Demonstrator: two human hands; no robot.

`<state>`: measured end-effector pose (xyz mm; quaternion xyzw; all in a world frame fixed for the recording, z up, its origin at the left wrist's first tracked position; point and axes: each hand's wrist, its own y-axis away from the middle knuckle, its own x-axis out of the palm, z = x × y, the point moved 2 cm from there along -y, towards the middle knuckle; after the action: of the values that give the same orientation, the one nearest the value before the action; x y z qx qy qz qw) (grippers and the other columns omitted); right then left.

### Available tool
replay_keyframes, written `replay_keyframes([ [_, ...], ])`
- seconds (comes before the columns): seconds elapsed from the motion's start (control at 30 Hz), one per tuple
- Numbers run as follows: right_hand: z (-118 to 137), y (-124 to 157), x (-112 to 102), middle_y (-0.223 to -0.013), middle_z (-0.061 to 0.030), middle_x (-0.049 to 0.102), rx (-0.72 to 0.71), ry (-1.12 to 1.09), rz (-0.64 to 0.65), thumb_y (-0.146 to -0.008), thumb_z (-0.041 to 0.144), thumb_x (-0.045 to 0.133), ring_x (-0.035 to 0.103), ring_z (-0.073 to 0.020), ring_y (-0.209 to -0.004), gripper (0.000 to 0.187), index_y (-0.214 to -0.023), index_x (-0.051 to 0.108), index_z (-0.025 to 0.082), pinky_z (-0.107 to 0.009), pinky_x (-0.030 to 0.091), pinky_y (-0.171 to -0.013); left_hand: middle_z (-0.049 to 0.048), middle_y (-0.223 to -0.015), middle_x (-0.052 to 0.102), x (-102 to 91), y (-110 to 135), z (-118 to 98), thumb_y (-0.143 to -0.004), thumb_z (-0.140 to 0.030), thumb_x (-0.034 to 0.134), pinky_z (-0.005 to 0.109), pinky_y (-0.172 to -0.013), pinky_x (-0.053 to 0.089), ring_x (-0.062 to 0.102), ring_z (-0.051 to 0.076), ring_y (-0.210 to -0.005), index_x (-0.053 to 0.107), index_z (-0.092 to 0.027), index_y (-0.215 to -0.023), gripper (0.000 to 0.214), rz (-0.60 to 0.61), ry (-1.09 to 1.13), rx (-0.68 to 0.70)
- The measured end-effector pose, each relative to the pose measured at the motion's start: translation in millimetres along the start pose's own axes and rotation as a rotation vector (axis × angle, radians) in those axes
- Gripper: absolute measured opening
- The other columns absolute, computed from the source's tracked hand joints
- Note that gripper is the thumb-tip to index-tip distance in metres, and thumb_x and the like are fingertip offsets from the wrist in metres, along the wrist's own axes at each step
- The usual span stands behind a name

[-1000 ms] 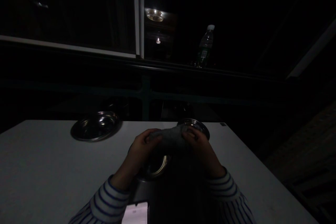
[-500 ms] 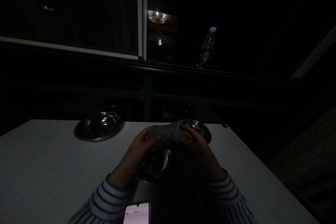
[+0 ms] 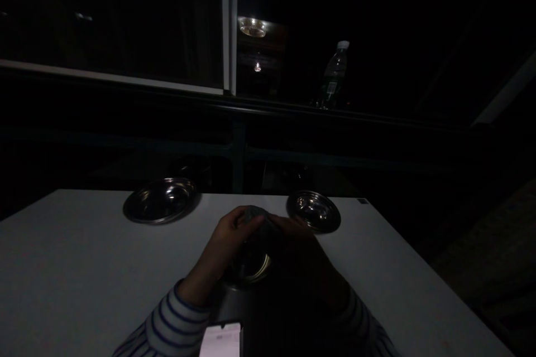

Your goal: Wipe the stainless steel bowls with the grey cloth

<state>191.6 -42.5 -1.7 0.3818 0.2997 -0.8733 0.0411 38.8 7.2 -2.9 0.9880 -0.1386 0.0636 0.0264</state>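
Over a white surface (image 3: 84, 268), the left hand (image 3: 226, 240) and right hand (image 3: 302, 244) hold a bunched grey cloth (image 3: 256, 213) above a round shiny metal dish (image 3: 254, 277); a wide silver metal plate (image 3: 159, 202) and a round silver metal plate (image 3: 314, 212) sit beyond

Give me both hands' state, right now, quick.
Left hand: closed, holding the grey cloth.
Right hand: fingers at the cloth's other side; too dark to tell whether it grips.

1 white-capped bottle (image 3: 334, 73) stands beyond the white table (image 3: 92, 268), right of a pale window post (image 3: 226, 22).
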Motion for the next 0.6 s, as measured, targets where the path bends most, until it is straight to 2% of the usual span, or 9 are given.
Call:
replay_keyframes([
  [0.07,-0.1,-0.9,0.6,-0.112,-0.0052,0.063,0.088,-0.117,-0.027,-0.087,0.030,0.045,0.059,-0.0208,-0.099,0.032,-0.116,0.055,0.024,-0.037,0.044,-0.087,0.0058,-0.087,0.070,1.1,0.5,-0.1,-0.067,-0.037,0.066,0.030,-0.070,0.049,0.065,0.020,-0.079,0.061,-0.014,-0.094,0.035,0.014,-0.009,0.009],
  [0.17,-4.3,-1.5,-6.0,-0.104,-0.0050,0.066,0.277,-0.269,-0.188,-0.087,0.030,0.045,0.062,-0.0184,-0.094,0.026,-0.105,0.060,0.021,-0.029,0.049,-0.078,0.0062,-0.090,0.069,-1.4,-2.2,1.9,-0.069,-0.036,0.065,0.030,-0.073,0.049,0.064,0.020,-0.083,0.060,-0.014,-0.098,0.037,-0.036,-0.079,0.057],
  [0.23,-6.4,-2.4,-11.2,-0.096,-0.0047,0.068,0.391,-0.330,-0.294,-0.083,0.029,0.050,0.064,-0.0185,-0.088,0.022,-0.098,0.063,0.020,-0.029,0.050,-0.074,0.0066,-0.089,0.068,-5.3,-3.8,3.4,-0.069,-0.037,0.064,0.032,-0.072,0.049,0.064,0.021,-0.082,0.057,-0.014,-0.102,0.041,-0.129,-0.196,0.123],
  [0.33,-6.2,-4.9,-14.5,-0.090,-0.0050,0.070,0.491,-0.443,-0.378,-0.077,0.029,0.055,0.065,-0.0192,-0.084,0.020,-0.092,0.064,0.019,-0.028,0.052,-0.070,0.0081,-0.093,0.066,-9.2,-0.8,2.7,-0.071,-0.040,0.061,0.034,-0.074,0.049,0.063,0.021,-0.083,0.057,-0.016,-0.103,0.041,-0.301,-0.439,0.294],
  [0.4,-4.5,-6.0,-13.5,-0.089,-0.0053,0.070,0.512,-0.516,-0.395,-0.077,0.029,0.056,0.066,-0.0188,-0.082,0.020,-0.092,0.064,0.018,-0.027,0.052,-0.067,0.0081,-0.094,0.066,-5.7,3.2,3.5,-0.072,-0.038,0.061,0.033,-0.074,0.049,0.063,0.020,-0.083,0.059,-0.017,-0.099,0.035,-0.232,-0.508,0.341],
  [0.5,-1.2,-5.4,-9.4,-0.091,-0.0046,0.070,0.480,-0.599,-0.365,-0.078,0.028,0.056,0.066,-0.0174,-0.081,0.020,-0.095,0.063,0.019,-0.026,0.053,-0.066,0.0081,-0.101,0.066,5.5,9.5,6.9,-0.069,-0.025,0.063,0.032,-0.078,0.049,0.062,0.021,-0.090,0.059,-0.019,-0.105,0.037,0.046,-0.495,0.373],
  [0.53,0.1,-4.7,-8.2,-0.093,-0.0041,0.069,0.447,-0.606,-0.347,-0.079,0.027,0.056,0.066,-0.0172,-0.083,0.021,-0.097,0.063,0.020,-0.026,0.053,-0.069,0.0084,-0.107,0.065,8.5,11.2,8.0,-0.067,-0.020,0.063,0.032,-0.082,0.048,0.061,0.021,-0.096,0.057,-0.019,-0.110,0.043,0.098,-0.499,0.398],
  [0.6,2.3,-3.3,-6.0,-0.099,-0.0034,0.068,0.359,-0.579,-0.292,-0.081,0.028,0.055,0.064,-0.0172,-0.089,0.022,-0.100,0.064,0.022,-0.026,0.052,-0.074,0.0086,-0.114,0.062,11.1,12.4,10.4,-0.067,-0.013,0.061,0.033,-0.087,0.046,0.058,0.021,-0.103,0.052,-0.021,-0.117,0.052,0.125,-0.517,0.432],
])
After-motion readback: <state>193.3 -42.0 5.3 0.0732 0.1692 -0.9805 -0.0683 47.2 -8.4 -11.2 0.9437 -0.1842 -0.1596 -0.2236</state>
